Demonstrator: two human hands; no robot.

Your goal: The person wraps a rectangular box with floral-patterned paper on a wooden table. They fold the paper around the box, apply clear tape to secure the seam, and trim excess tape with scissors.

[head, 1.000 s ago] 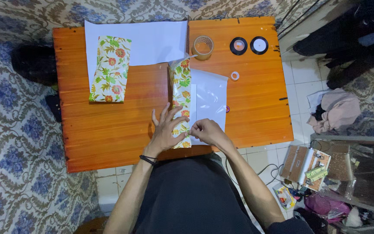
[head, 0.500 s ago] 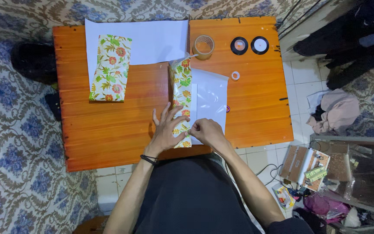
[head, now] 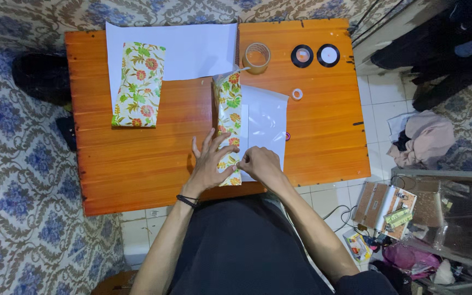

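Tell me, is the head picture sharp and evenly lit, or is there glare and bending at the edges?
Head view: sharp in the middle, where both hands press the floral wrapped parcel; soft sheen on the orange table; top right corner dark; table edges bow slightly outward.

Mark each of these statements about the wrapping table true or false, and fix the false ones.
1. The left hand lies spread on the floral strip. True.
2. The right hand holds the brown tape roll. False: the roll sits apart at the table's far edge; the hand pinches at the strip's near end.
3. A second floral piece lies partly on the white sheet. True.
4. The two black-rimmed rolls are stacked. False: they lie side by side.
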